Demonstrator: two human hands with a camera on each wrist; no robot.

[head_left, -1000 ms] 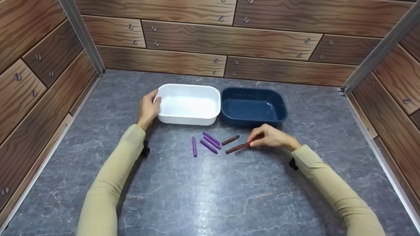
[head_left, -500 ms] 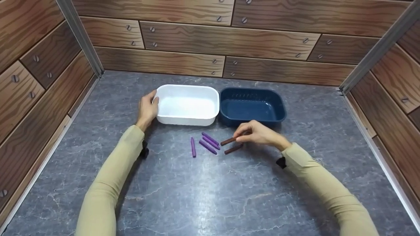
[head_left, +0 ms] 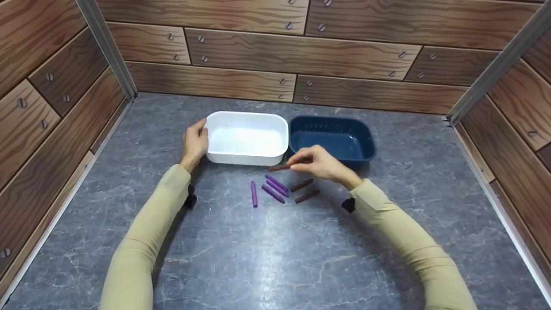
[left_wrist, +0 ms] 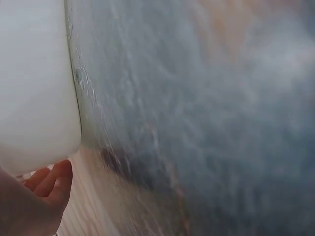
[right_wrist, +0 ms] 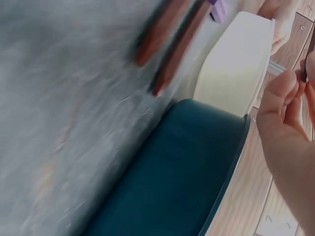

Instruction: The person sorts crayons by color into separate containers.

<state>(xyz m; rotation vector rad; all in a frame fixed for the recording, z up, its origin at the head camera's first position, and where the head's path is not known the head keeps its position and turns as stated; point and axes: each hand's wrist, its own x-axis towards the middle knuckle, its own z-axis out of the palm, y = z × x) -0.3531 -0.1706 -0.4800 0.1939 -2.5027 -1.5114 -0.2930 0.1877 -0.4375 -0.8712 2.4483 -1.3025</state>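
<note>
In the head view my right hand (head_left: 316,163) pinches a brown crayon (head_left: 279,167) between thumb and fingertips. The crayon points left, just in front of the white bin (head_left: 245,159). Only the crayon's dark end shows at the right wrist view's edge. My left hand (head_left: 195,142) rests against the white bin's left end; its fingertips (left_wrist: 63,169) touch the outer wall in the left wrist view. Two more brown crayons (head_left: 301,185) lie below my right hand. Several purple crayons (head_left: 273,193) lie to their left.
A dark blue bin (head_left: 370,150) stands against the white bin's right side, behind my right hand. Both bins show bare floors. Wood-patterned panels (head_left: 241,82) wall the grey marbled table (head_left: 258,258) at the back and sides.
My right hand has moved left and up with the brown crayon, from beside the two lying brown crayons to the white bin's front. My left hand stays at the white bin.
</note>
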